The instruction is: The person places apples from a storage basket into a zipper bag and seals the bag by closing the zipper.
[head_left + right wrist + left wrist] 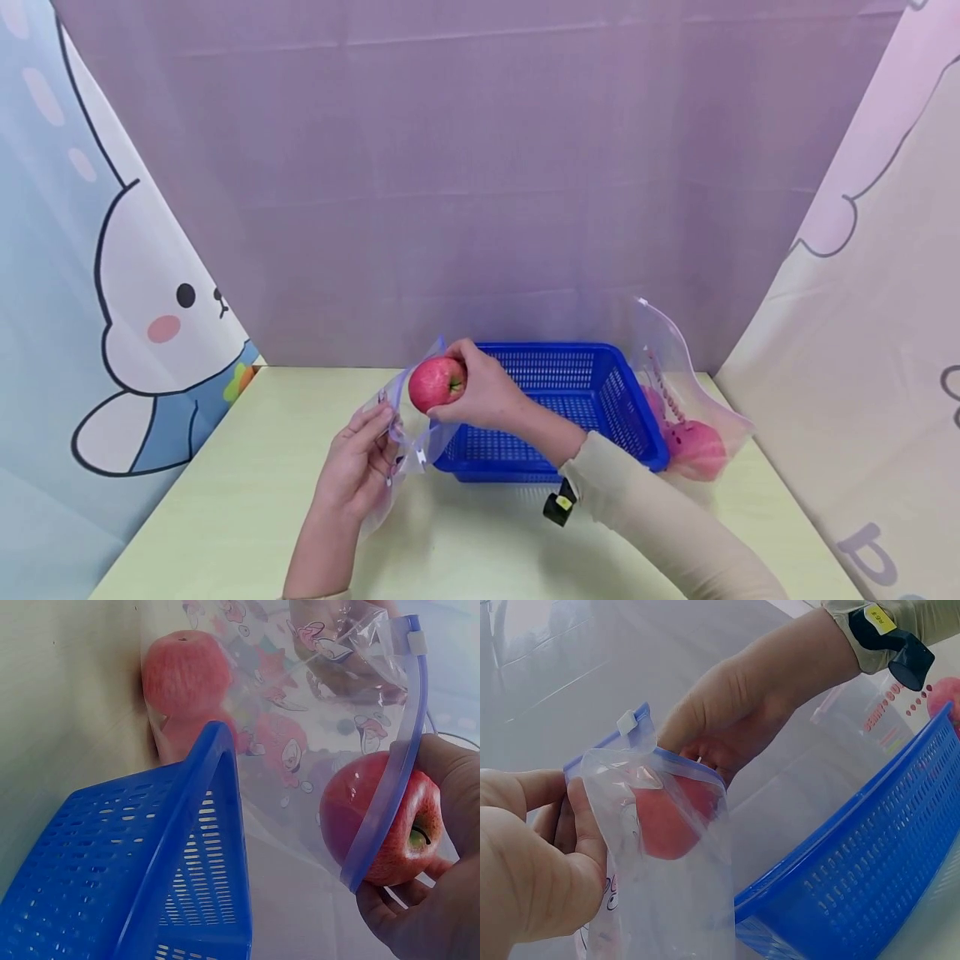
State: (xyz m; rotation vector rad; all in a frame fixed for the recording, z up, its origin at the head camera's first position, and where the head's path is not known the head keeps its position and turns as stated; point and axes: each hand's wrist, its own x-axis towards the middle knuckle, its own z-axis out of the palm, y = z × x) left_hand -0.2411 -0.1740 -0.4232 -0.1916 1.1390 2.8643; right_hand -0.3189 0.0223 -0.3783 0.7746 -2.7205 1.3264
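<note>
Red apple (437,383): gripped in curled fingers of right hand (487,392), held at the mouth of a clear zip bag (397,433), just in front of the near left corner of the basket. Stem end turned toward the wearer. In the left wrist view, seen through the plastic, partly past the blue zip strip (641,754); not yet fully down inside.

Zip bag: pinched at one side of its opening by left hand (356,467), thumb and fingers pressed together on the plastic, mouth held apart. White slider (627,721) at the end of the strip.

Blue basket (592,392): slotted plastic, on the pale green table (225,517), nothing visible inside.

Second bag (690,400): printed clear plastic, leaning just right of the basket, pink-red apples (697,450) within.

Progress, as judged: one bag apparently filled; current apple mid-entry; release into the bag and closing of the zip left.
</note>
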